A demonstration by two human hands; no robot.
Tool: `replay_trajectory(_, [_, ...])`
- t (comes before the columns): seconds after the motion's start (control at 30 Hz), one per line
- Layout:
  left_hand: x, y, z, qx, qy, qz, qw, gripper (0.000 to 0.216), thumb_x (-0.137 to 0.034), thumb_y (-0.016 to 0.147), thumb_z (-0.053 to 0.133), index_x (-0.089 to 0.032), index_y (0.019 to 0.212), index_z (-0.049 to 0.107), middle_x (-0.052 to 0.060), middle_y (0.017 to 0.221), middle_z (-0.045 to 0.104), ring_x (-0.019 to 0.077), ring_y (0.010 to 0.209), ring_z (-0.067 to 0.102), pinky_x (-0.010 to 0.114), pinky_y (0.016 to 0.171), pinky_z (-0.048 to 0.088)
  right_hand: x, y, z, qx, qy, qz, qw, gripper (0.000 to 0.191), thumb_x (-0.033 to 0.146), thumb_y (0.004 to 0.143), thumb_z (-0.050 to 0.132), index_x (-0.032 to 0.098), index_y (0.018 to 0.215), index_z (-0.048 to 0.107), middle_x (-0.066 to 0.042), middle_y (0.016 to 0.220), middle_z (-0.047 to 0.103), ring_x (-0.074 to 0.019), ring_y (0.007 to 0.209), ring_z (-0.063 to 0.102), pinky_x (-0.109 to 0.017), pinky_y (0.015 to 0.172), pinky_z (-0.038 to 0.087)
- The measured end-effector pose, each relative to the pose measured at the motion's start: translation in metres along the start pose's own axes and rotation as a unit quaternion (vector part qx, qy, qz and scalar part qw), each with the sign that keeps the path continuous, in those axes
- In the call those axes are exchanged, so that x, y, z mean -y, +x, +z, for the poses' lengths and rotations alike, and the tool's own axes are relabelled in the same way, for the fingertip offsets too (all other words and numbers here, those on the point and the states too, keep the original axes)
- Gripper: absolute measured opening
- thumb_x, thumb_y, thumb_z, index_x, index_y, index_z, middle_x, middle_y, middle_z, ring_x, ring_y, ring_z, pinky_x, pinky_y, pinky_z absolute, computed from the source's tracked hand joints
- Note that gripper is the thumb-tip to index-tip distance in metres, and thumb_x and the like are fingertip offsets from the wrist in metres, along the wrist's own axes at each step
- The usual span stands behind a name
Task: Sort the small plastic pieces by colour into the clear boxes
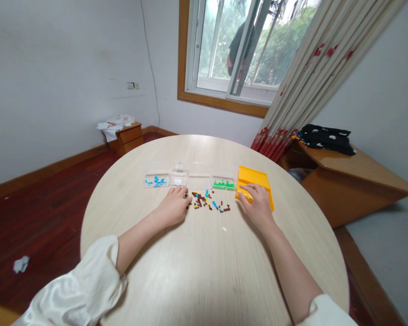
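My left hand [174, 206] rests on the round table [211, 267] with its fingers curled, the tips touching the left edge of a loose pile of small brown, blue and yellow bricks [209, 201]. My right hand [256, 201] lies over the near corner of a yellow tray [258, 177], its fingers bent and pinched inside the tray; what they hold is too small to name. Behind the pile stands a row of clear boxes: one with blue bricks [156, 181], one with white pieces [178, 179], an empty-looking one [199, 182] and one with green bricks [223, 184].
A single pale brick [224, 229] lies alone nearer to me. A wooden desk [357, 181] with dark cloth stands at the right, a small cabinet [125, 136] at the back left. Curtain and window are behind the table.
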State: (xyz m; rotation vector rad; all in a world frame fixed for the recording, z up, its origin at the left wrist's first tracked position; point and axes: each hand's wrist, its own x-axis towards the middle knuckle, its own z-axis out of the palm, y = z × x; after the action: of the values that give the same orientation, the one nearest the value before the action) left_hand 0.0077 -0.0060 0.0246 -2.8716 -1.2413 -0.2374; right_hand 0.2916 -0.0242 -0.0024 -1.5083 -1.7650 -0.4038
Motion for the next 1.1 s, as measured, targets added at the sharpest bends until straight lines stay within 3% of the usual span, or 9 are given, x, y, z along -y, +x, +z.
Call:
replay_trajectory(0.33, [-0.0072,-0.0059,-0.0067,0.009,-0.119,0.135,0.984,0.029,-0.008,0.081,0.044,-0.016,0.092,0.07,0.012,0.102,0.055,0.0247,0.098,0.045,0.038,0.084,0.035,-0.0002,0.0002,0.002,0.005,0.012,0.0,1.0,0.022,0.03,0.084,0.051,0.02,0.094,0.067,-0.009,0.091,0.061,-0.0241,0.086,0.052,-0.04,0.077,0.042])
replay_trajectory(0.43, [-0.0075,-0.0084,-0.0079,0.042,-0.18,0.169,0.968,0.033,-0.006,0.081,0.044,-0.02,0.093,0.071,0.009,0.102,0.056,0.0221,0.098,0.045,0.037,0.087,0.034,-0.001,-0.0007,0.0033,0.013,0.014,0.001,1.0,0.022,0.03,0.085,0.051,0.02,0.094,0.067,-0.009,0.091,0.06,-0.024,0.086,0.052,-0.04,0.077,0.043])
replay_trajectory(0.53, [-0.007,-0.0093,-0.0076,0.077,-0.224,0.173,0.956,0.038,-0.003,0.079,0.043,-0.023,0.094,0.072,0.006,0.101,0.057,0.0198,0.096,0.046,0.036,0.089,0.034,-0.0012,-0.0013,0.0042,0.02,0.016,-0.002,1.0,0.022,0.03,0.085,0.051,0.019,0.093,0.067,-0.009,0.091,0.06,-0.0239,0.086,0.053,-0.04,0.077,0.043])
replay_trajectory(0.7, [-0.0036,-0.0073,-0.0042,0.065,-0.255,0.152,0.953,0.041,0.0,0.073,0.043,-0.021,0.093,0.072,0.005,0.096,0.056,0.0183,0.094,0.047,0.037,0.093,0.033,0.0005,-0.0013,0.0043,0.026,0.024,-0.007,0.999,0.021,0.03,0.085,0.05,0.019,0.091,0.068,-0.009,0.089,0.06,-0.0235,0.085,0.053,-0.04,0.077,0.043])
replay_trajectory(0.9, [-0.0042,-0.0078,-0.0059,0.039,-0.29,0.136,0.947,0.026,-0.01,0.079,0.049,-0.019,0.089,0.071,0.005,0.094,0.056,0.0181,0.094,0.049,0.036,0.094,0.034,0.0022,-0.0006,0.0027,0.034,0.037,-0.005,0.999,0.021,0.03,0.085,0.05,0.019,0.091,0.067,-0.009,0.089,0.061,-0.0238,0.086,0.053,-0.04,0.077,0.043])
replay_trajectory(1.1, [-0.0046,-0.0081,-0.0052,0.058,-0.27,0.13,0.952,0.021,-0.017,0.075,0.061,-0.021,0.094,0.07,0.005,0.097,0.055,0.0202,0.097,0.047,0.036,0.093,0.035,0.0022,0.0002,0.0011,0.049,0.04,-0.003,0.998,0.021,0.03,0.085,0.05,0.021,0.093,0.067,-0.008,0.09,0.061,-0.0242,0.087,0.053,-0.04,0.077,0.043])
